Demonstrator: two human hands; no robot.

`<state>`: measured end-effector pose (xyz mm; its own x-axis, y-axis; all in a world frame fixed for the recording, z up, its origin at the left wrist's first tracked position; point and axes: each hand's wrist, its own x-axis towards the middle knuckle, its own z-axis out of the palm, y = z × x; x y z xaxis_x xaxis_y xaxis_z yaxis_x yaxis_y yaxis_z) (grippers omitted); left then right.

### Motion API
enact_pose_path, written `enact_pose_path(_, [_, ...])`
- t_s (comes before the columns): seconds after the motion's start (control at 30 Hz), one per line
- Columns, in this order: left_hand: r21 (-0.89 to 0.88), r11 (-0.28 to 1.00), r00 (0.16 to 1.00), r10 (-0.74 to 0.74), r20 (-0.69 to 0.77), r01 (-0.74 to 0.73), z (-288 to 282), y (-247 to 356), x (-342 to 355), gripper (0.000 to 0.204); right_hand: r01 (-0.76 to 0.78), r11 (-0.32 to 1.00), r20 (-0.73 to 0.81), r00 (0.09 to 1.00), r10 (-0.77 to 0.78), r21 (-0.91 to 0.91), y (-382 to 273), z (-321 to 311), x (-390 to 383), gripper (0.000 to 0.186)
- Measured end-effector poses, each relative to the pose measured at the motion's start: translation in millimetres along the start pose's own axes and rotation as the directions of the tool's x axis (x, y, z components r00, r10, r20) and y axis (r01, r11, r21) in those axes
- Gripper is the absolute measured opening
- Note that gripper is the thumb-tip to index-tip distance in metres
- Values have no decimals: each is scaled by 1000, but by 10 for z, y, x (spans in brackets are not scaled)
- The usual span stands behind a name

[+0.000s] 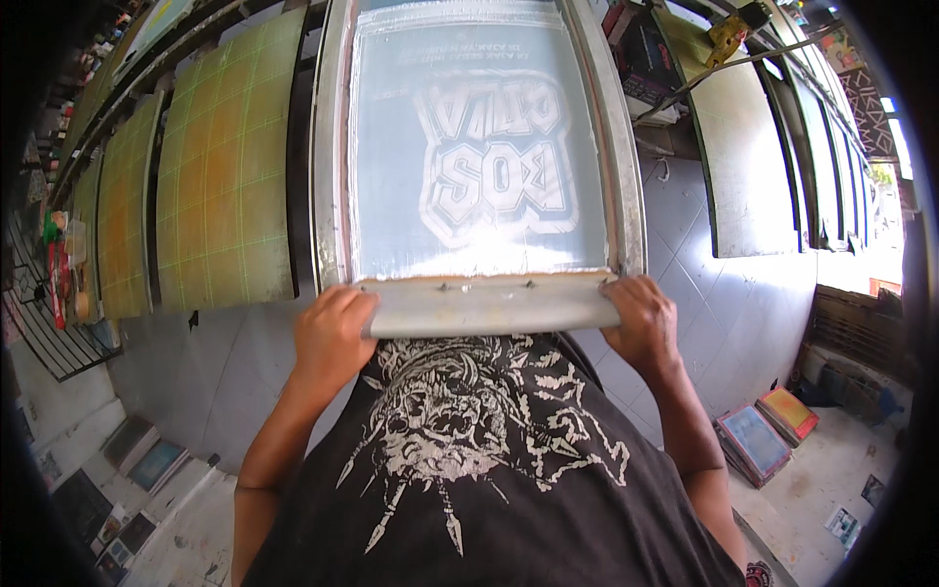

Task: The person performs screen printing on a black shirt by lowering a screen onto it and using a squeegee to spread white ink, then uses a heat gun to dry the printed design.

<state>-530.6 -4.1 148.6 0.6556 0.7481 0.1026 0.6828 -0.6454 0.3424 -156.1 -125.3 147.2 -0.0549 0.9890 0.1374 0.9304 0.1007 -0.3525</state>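
Both hands grip a wide grey squeegee, one at each end. My left hand has its fingers curled over the left end, and my right hand is closed round the right end. The squeegee lies across the near end of a screen-printing frame with metal side rails. Pale blue-grey mesh fills that frame and carries a large block-letter design, seen mirrored. Bright glare lies on the mesh near the squeegee. Its lower edge and what lies under the screen are hidden.
Yellowish-green boards with grid lines stand along the left. Pale boards run along the right, with a yellow tool and cable above them. Small framed screens lean low at the right. A wire rack stands far left.
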Motion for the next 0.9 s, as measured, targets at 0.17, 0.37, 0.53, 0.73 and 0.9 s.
enact_pose_path(0.17, [77,995,992,65,-108,-57,334,-71,-137,37,10,999,-104,995,-14,-45,133,362,-89,34])
enact_pose_path(0.37, [96,994,991,63,-118,-51,240,-222,261,34,28,999,-155,987,-34,-43,232,260,242,34])
enact_pose_path(0.53, [-1,1000,996,7,-84,-7,4,-12,-6,35,34,999,-101,994,-35,-13,78,76,16,34])
enact_pose_path(0.73, [70,996,993,62,-101,-55,257,-24,-70,34,55,996,-112,992,-63,-71,161,289,-14,34])
enact_pose_path(0.9, [201,975,985,121,-125,-95,416,-258,281,35,85,991,-152,983,-100,-106,429,450,419,37])
